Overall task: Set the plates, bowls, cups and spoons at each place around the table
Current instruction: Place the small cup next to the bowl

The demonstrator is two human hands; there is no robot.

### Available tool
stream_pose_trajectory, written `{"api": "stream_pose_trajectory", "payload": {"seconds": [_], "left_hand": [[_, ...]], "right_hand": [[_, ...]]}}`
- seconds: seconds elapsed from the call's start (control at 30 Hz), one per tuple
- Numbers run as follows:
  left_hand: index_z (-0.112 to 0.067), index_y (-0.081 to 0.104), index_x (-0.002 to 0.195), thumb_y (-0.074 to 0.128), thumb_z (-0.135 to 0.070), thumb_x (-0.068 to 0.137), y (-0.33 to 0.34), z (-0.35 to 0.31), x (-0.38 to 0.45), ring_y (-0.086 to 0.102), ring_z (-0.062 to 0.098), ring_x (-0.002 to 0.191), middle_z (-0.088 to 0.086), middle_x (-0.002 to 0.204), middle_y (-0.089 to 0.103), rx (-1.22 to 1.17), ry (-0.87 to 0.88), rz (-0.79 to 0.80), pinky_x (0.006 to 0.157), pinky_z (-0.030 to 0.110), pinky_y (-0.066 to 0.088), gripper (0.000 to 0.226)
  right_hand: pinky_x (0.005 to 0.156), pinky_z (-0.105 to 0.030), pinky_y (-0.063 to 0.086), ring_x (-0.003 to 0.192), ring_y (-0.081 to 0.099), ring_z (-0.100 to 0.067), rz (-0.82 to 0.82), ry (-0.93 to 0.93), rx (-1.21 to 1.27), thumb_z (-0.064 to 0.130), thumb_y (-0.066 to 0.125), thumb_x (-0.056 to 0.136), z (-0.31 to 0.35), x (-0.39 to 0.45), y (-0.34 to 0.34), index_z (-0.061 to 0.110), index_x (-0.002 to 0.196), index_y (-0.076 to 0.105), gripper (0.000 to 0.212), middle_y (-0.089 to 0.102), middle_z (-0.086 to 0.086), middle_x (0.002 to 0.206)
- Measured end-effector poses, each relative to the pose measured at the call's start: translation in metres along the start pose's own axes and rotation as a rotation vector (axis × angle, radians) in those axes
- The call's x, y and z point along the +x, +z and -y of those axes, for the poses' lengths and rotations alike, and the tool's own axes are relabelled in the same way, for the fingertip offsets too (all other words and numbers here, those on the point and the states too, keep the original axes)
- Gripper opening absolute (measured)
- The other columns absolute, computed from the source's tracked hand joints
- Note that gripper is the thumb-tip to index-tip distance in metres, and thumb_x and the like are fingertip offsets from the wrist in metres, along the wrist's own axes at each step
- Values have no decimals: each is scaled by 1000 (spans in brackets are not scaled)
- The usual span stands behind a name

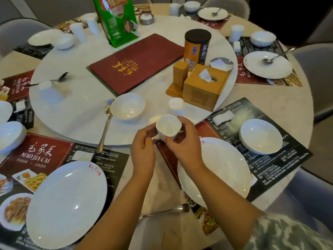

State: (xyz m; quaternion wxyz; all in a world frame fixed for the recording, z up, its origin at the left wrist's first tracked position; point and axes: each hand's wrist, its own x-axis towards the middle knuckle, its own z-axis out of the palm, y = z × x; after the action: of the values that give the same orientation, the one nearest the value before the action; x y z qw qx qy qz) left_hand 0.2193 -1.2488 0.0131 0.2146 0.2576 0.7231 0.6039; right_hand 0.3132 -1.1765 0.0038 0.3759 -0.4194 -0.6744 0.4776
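Both my hands, left and right, grip one upright cup above surface, between two plates; bowl, spoon lie just beyond.

The room is dimly and warmly lit, with a yellowish cast over the pale table. Small bright glints sit on the near left plate and the bowl on the turntable, which points to light from above. Shadows are soft and faint. The white cup is washed out, its surface detail lost to overexposure. The far edge and corners fall into darkness, especially the top right. Wide-angle distortion bends the table rim and stretches the plates near the borders. The whole picture is soft and smeared, the placemat print partly unreadable.
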Motion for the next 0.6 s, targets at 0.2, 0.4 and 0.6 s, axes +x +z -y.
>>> {"api": "stream_pose_trajectory", "payload": {"seconds": [0.2, 0.4, 0.6], "left_hand": [[-29, 63, 120, 42, -6, 98, 61, -2, -20, 63, 6, 107, -11, 116, 67, -4, 58, 113, 96, 34, 53, 39], [-32, 63, 122, 39, -6, 97, 127, -23, -14, 62, 5, 109, -12, 119, 65, 11, 59, 289, 98, 26, 49, 43], [-28, 64, 126, 40, -7, 91, 200, -42, 16, 63, 8, 110, -8, 116, 69, 24, 6, 426, 100, 37, 50, 47]], "right_hand": [[89, -26, 52, 111, 57, -14, -158, 8, -20, 32, 81, 71, -18, 2, -55, 23, 128, 49, 66, 55, 4, 124], [89, -17, 48, 109, 55, -7, -261, 55, -125, 32, 84, 71, -23, 34, -117, 27, 123, 50, 62, 56, 11, 118], [91, -34, 51, 112, 57, -16, -339, 104, -181, 34, 83, 69, -39, 83, -169, 23, 120, 51, 61, 59, 4, 121]]}}
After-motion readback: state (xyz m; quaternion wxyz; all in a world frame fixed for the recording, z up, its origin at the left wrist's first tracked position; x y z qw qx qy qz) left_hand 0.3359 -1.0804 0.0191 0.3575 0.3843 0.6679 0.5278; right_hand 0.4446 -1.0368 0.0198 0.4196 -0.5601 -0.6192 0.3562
